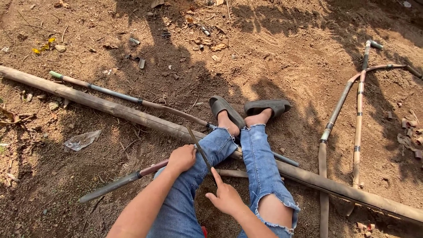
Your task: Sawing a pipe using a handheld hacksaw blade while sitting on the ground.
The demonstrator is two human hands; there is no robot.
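1. Torn blue jeans (260, 172) fill the near foreground, the person sitting on bare dirt ground (282, 53) with crossed ankles in dark slide sandals (246, 108).
2. Left hand (181, 158) is clenched around a thin dirt-caked pipe (114, 185); that pipe runs from lower left, under the hand and across the lap toward the right knee.
3. Right hand (227, 198) has its grip closed on the low end of a slim dark blade (199, 147), forefinger stretched along it.
4. From the right hand the blade slants up and left, its long axis crossing the pipe just right of the left hand, which sits nearer the crossing point. Whether the blade touches the pipe there I cannot tell.
5. A thick brown pole (110, 108) lies diagonally under the legs, and a second thin pipe with a green tip (114, 93) lies just beside it on the far side.
6. More banded pipes (358, 119) lie well apart at right, with short cut pieces (412, 132) near the frame edge.
7. The blade's handle is hidden inside the right hand, and shadow hides the pipe's course under the knees.
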